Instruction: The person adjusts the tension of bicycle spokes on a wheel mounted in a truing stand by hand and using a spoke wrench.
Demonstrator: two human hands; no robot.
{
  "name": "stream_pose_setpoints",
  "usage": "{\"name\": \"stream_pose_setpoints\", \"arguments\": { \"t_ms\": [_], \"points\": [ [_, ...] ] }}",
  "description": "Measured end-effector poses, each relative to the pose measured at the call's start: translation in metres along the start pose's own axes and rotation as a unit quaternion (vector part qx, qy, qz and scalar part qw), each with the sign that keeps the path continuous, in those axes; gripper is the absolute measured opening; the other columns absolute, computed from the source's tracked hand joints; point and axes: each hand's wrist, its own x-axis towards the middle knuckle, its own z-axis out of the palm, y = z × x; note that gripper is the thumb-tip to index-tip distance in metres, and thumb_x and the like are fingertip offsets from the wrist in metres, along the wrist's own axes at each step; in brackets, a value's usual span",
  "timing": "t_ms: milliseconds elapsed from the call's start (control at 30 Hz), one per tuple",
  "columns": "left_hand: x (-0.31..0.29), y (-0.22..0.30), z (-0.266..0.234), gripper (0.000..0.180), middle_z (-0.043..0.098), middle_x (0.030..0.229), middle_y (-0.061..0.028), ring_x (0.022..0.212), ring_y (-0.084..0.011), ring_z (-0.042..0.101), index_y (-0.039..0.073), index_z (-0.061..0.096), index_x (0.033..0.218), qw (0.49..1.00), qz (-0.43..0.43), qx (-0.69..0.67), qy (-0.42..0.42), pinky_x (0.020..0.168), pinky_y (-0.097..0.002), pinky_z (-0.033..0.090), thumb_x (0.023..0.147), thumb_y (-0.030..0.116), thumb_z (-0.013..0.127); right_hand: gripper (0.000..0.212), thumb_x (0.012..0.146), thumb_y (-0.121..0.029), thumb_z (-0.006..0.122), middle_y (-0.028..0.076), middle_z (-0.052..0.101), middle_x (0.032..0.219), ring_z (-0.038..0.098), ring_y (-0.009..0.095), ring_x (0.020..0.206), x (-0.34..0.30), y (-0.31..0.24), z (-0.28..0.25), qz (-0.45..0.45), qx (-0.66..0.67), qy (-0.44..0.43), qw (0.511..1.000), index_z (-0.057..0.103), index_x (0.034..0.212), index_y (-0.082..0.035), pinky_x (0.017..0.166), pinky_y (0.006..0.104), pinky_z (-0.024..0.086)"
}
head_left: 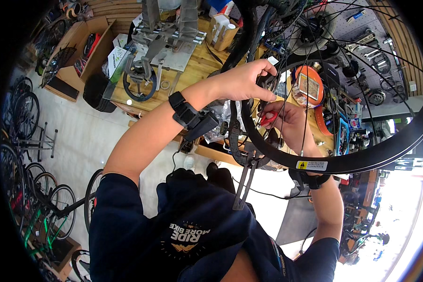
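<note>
Guide the red tool (268, 119), gripped in the right hand (292, 120), clear of the wheel rim (362, 164) (left hand (243, 81), seen from here: thumb and fingers parted).

Navy short-sleeved shirt (145, 244), black straps (318, 180) on both wrists
White print (185, 232) and a gold emblem (181, 247) mark the chest; beside the left strap (183, 111) sit a black box (203, 126) and thin dark cable (175, 158).

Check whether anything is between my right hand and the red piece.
Nothing visible: your right hand holds the red piece. A wheel spoke crosses the camera's view of that hand, but it doesn't come between the two.
</note>
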Motion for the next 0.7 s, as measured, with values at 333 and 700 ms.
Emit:
{"name": "stream_pose_setpoints", "arguments": {
  "t_ms": [333,700],
  "points": [
    [-0.002,0.001,0.000,0.068,0.047,0.134,-0.0033,0.131,-0.0188,0.040,0.008,0.045,0.131,0.999,-0.013,-0.037,-0.006,0.108,-0.0472,0.032,0.077,0.028,0.082,0.027,0.090,-0.005,0.066,0.006,0.066,0.100,0.060,0.010,0.092,0.002,-0.014,0.005,0.000,0.010,-0.058,0.998,0.058,0.115,0.004,0.084,0.0253,0.049],
    [-0.001,0.005,0.001,0.068,0.047,0.134,-0.0053,0.128,-0.0197,0.043,0.006,0.045,0.130,0.998,-0.008,-0.063,-0.007,0.107,-0.0427,0.034,0.076,0.022,0.083,0.032,0.089,-0.005,0.068,0.005,0.065,0.091,0.062,0.009,0.078,0.000,-0.001,0.022,-0.045,-0.155,0.004,0.987,0.056,0.116,0.007,0.074,0.0242,0.050]
  ]
}}
